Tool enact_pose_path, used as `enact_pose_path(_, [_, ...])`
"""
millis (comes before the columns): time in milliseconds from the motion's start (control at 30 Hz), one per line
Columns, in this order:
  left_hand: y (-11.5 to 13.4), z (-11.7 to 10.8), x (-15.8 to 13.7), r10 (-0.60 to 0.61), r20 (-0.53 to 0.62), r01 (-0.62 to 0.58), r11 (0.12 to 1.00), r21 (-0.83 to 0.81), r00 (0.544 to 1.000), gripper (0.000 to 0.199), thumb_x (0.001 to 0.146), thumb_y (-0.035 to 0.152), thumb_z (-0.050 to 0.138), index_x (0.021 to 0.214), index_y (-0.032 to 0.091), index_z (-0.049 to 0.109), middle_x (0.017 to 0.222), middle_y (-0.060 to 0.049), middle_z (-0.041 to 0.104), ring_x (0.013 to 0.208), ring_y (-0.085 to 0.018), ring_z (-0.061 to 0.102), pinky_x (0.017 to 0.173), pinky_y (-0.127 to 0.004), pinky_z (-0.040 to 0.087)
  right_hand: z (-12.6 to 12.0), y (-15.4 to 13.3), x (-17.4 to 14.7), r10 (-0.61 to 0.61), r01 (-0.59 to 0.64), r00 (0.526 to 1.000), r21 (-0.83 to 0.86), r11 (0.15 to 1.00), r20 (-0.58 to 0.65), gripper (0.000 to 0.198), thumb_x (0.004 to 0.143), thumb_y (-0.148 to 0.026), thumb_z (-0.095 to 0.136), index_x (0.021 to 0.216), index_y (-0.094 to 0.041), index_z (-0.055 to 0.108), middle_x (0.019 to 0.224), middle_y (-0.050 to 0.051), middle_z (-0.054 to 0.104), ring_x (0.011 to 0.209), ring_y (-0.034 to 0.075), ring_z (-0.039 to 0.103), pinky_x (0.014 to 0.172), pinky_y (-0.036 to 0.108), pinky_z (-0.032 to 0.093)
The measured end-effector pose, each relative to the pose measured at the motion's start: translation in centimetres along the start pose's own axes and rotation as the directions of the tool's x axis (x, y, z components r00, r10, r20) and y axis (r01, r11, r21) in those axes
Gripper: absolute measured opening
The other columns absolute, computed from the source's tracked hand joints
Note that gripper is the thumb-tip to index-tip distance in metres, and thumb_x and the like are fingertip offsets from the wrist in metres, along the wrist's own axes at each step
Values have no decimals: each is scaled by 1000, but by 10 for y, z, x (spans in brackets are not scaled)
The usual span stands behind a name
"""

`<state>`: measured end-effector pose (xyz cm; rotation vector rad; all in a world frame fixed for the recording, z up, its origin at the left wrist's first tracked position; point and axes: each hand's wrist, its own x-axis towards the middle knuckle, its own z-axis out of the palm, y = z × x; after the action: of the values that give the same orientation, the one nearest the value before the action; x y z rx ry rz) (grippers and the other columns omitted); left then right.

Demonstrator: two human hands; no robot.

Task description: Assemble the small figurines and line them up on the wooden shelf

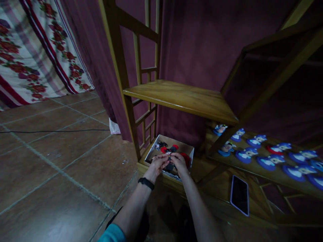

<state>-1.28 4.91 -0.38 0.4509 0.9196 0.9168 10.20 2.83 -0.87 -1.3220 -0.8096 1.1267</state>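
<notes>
Small figure (pixel 168 153), dark with some white and red on it, is held up between the two hands just above an open box (pixel 183 144), near the middle of the view. Fingers of the left hand (pixel 158 163) are closed on it from one side, and fingers of the right hand (pixel 179 162) close on it from the other; the tips nearly meet, so how much of the grip each hand carries is hard to tell. Inside the box lie more pieces, among them a black-and-white figure (pixel 158 146) and a bright red piece (pixel 175 147), partly hidden behind the hands. The box sits on the low shelf (pixel 141 165) of a wooden stand, beneath a higher board (pixel 181 98). To the right, figures on blue and purple bases (pixel 271 162) stand in rows on another shelf, with a phone (pixel 239 195) lying below them. Handling the one piece with both hands seems to be the step in hand, perhaps turning or adjusting it. Such fine work calls for a light pinch, with one hand steadying while the other shifts its hold, kept over the box.
</notes>
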Motion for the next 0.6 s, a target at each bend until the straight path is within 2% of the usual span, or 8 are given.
enact_pose_path(167, [3, 0, 0, 11, 18, -12, 998, 63, 1000, 16, 60, 4, 70, 72, 12, 64, 63, -3, 66, 59, -10, 63, 60, -19, 52, 1, -1, 1, -54, 51, 998, -127, 991, -18, 30, 61, -25, 55, 90, -19, 62, 83, 2, 66, 76, 17, 60, 67, 27, 48])
enact_pose_path(300, [1, 0, 3, 61, 27, -63, 996, 71, 998, 16, 59, 5, 72, 70, 11, 63, 66, -3, 66, 59, -10, 63, 60, -19, 53, 2, 1, 1, -64, 53, 995, -128, 990, -83, 36, 60, -25, 56, 96, -19, 61, 95, 4, 66, 86, 18, 60, 75, 26, 47])
enact_pose_path(467, [-3, 2, 4, 151, 12, -152, 987, 47, 988, 17, 58, 7, 73, 68, 12, 59, 66, -3, 65, 61, -11, 63, 64, -23, 53, 1, 6, 1, -9, 4, 1000, -177, 984, -26, 26, 63, -34, 55, 82, -18, 64, 77, 2, 68, 72, 18, 62, 63, 27, 50])
enact_pose_path(600, [1, 3, 1, 165, 59, -171, 976, 136, 985, 26, 54, 11, 76, 74, 12, 60, 67, -2, 65, 60, -12, 62, 64, -26, 53, -2, 5, 2, -16, 12, 1000, -173, 985, -20, 22, 63, -35, 57, 75, -19, 65, 67, 1, 67, 62, 17, 63, 58, 27, 51])
